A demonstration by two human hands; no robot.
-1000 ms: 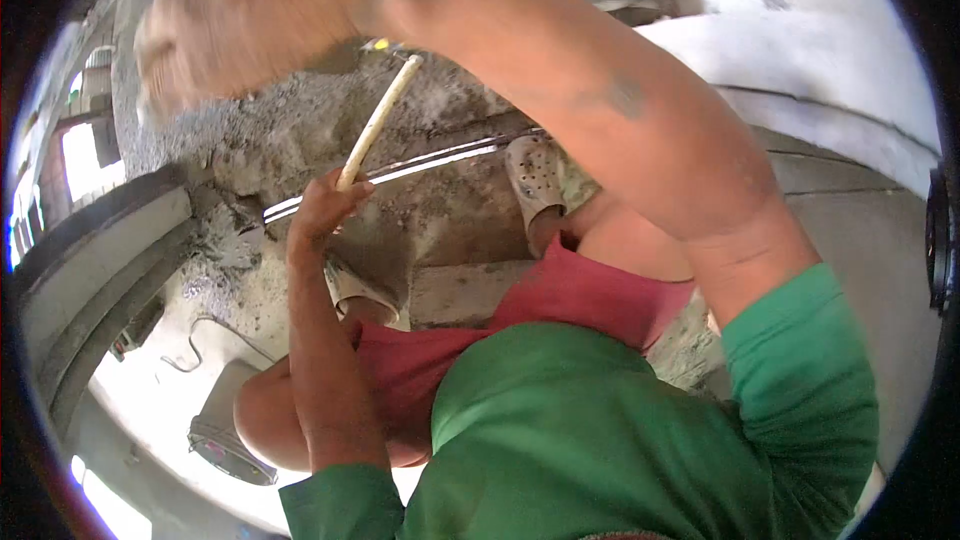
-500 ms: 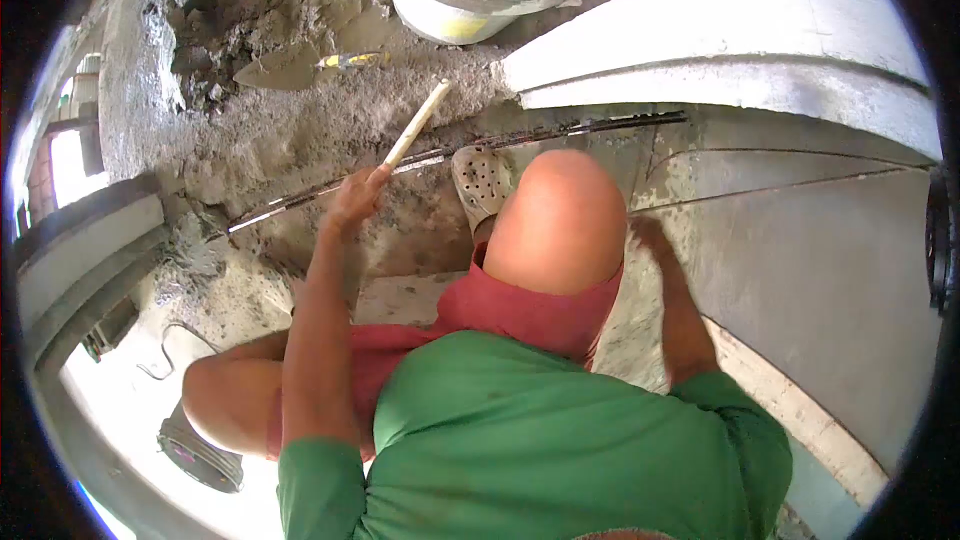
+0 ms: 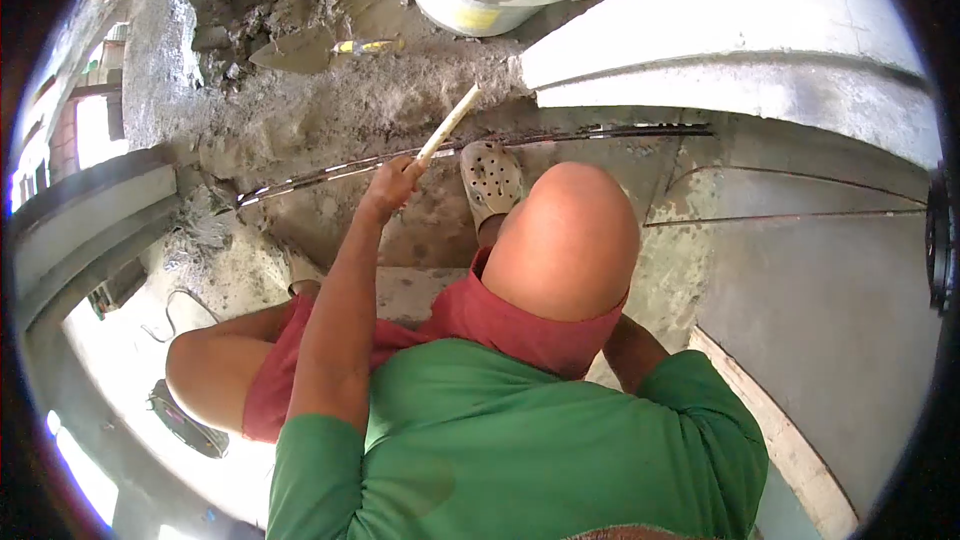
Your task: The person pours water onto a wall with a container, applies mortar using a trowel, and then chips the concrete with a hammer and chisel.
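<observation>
My left hand is closed around one end of a pale wooden stick. The stick's free end points up and to the right, above the rough cement floor. Thin dark rods run along the floor close by this hand, past the clog on my foot. My right forearm goes down behind my raised knee, which hides the right hand.
At the top stands a large bucket smeared with cement. A trowel with a yellow handle lies beside wet mortar. White curved masonry borders the right, another ledge the left. A pale board lies lower right.
My left hand has shifted right with the stick in it. My right hand, seen beside the knee before, has drawn back behind the leg. The view has shifted slightly.
</observation>
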